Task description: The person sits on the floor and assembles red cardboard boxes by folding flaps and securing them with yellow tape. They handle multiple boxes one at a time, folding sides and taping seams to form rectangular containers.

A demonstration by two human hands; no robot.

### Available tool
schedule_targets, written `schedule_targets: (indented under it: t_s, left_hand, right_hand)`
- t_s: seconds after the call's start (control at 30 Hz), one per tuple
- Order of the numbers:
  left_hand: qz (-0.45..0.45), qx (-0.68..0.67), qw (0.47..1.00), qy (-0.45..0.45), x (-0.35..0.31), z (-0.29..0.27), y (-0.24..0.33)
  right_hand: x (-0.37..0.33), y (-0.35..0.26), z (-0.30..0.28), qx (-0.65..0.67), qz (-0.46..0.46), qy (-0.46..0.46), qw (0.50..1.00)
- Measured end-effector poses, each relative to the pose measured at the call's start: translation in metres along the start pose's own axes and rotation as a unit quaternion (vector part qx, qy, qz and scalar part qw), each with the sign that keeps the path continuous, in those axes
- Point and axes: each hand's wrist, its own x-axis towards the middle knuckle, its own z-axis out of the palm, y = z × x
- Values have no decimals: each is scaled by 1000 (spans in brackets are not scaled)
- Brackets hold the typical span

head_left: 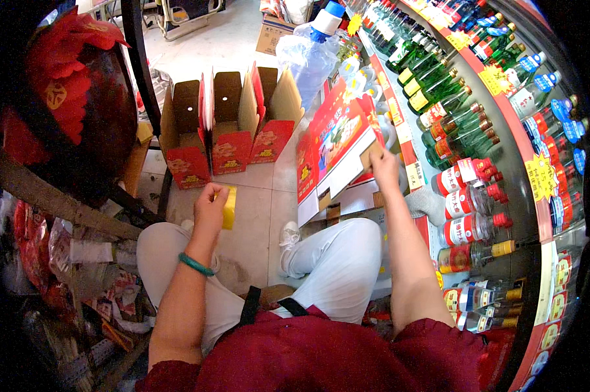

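My left hand point(208, 209), a green bangle on its wrist, is closed on a thin, shiny gold-yellow strip point(230, 208) that hangs beside my fingers above the floor. My right hand point(382, 168) grips the edge of a red printed cardboard box point(337, 134), with fingers wrapped over a brown and white flap. That box leans at a tilt beside my right knee, its white flaps toward me. Ahead of my left hand, three tall open red cartons point(230, 153) stand side by side on the floor, brown inside.
A shelf point(528, 191) crowded with bottles point(468, 200) runs along my right. Beyond the cartons is a large clear water jug point(306, 55) with a blue cap. A dark jar point(104, 111) with red paper and a frame post point(142, 59) stand at my left. Tiled floor point(252, 196) lies between.
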Motion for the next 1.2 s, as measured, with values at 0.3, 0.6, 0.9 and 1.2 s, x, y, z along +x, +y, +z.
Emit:
schedule_targets:
  t_s: [0.3, 0.6, 0.9, 1.2]
  left_hand:
    - [28, 19, 999, 8, -1, -11, 0]
    - [3, -1, 999, -37, -3, -4, -9]
    - [29, 3, 998, -54, -9, 5, 2]
    - [26, 8, 997, -74, -13, 4, 6]
  right_hand:
    - [9, -136, -66, 17, -26, -5, 1000]
    - [5, -131, -18, -95, -43, -33, 994]
    - [-72, -119, -2, 333, 31, -77, 939]
    - [-205, -107, -4, 366, 49, -174, 913]
